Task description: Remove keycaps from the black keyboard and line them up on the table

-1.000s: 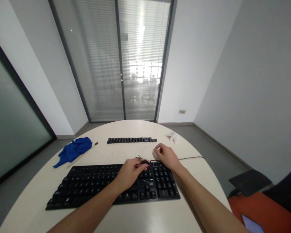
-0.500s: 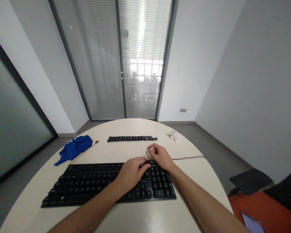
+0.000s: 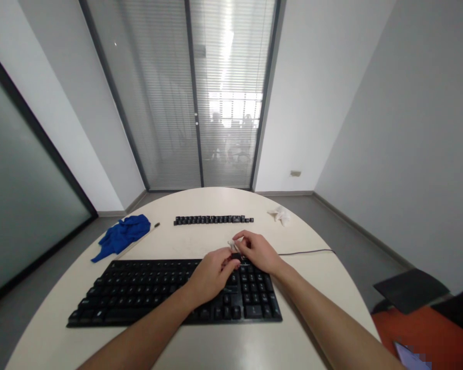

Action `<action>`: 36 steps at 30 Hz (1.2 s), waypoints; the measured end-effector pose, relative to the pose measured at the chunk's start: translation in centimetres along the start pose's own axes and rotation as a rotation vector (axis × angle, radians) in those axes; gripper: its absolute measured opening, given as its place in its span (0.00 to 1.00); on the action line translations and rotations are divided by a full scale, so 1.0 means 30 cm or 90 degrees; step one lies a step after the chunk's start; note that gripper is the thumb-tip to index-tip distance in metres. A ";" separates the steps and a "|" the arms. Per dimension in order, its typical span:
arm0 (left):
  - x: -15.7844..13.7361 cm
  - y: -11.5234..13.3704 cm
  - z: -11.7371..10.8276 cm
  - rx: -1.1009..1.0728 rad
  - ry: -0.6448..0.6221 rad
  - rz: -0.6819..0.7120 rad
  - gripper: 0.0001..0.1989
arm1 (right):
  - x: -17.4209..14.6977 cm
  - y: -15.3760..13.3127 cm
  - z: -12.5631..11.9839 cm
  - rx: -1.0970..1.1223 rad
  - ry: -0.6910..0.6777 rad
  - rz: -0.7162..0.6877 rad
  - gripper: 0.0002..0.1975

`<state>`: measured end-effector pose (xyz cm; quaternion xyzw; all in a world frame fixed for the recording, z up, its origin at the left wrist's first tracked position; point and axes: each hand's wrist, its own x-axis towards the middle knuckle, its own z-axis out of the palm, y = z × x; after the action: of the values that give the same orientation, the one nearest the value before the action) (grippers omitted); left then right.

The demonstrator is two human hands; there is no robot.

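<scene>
Blue cloth [image 3: 125, 234]: Because it is lying bunched at the frame's left, it is seemingly leaving the forearms room.
Brush [image 3: 136, 242]: It is lying beside the cloth, bristles toward the upper right, probably to be within easy reach.
Keyboard [image 3: 150, 290]: It is lying flat across the lower left and centre, its long side facing the wearer, likely so both hands can get at it.
Row of keycaps [image 3: 213, 220]: Small black keys are standing in line at mid-frame, perhaps ordered so none goes astray.
Left hand [image 3: 210, 272]: Thumb and fingers are pinching a small dark piece [image 3: 236, 256], apparently for fine control, right of centre over the keyboard's top edge.
Right hand [image 3: 256, 251]: It is bending in from the right, fingertips curling beside a small pale object [image 3: 232, 245]; whether they are gripping it, I cannot tell.
White tissue [image 3: 281, 216]: It is lying crumpled right of centre, beyond the hands.
Cord [image 3: 306, 252]: It is trailing toward the right edge of the table [image 3: 320, 293].
Orange chair seat [image 3: 420, 329]: It is bearing a phone-like object [image 3: 407, 354] at lower right.
</scene>
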<state>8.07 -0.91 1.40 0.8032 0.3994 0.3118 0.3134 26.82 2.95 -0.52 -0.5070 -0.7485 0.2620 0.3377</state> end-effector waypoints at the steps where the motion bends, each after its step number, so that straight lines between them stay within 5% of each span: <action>1: -0.001 -0.002 0.001 -0.014 0.002 -0.001 0.11 | -0.002 -0.001 -0.011 -0.005 -0.013 -0.009 0.11; 11: 0.024 -0.081 0.033 -0.343 -0.017 -0.133 0.13 | -0.050 -0.029 -0.147 0.057 -0.254 -0.027 0.10; 16: 0.024 -0.084 0.026 -0.357 0.022 -0.154 0.14 | -0.047 -0.024 -0.122 0.018 -0.223 -0.049 0.15; 30: 0.021 -0.066 0.015 -0.312 0.061 -0.119 0.10 | -0.051 -0.077 -0.069 -0.007 -0.154 -0.106 0.06; 36: 0.018 -0.056 0.007 -0.244 0.069 -0.041 0.09 | -0.048 -0.080 -0.041 -0.079 -0.100 -0.112 0.07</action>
<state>7.74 0.29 0.14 0.6976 0.3742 0.4148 0.4486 26.74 0.82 1.68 -0.4373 -0.8289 0.2237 0.2677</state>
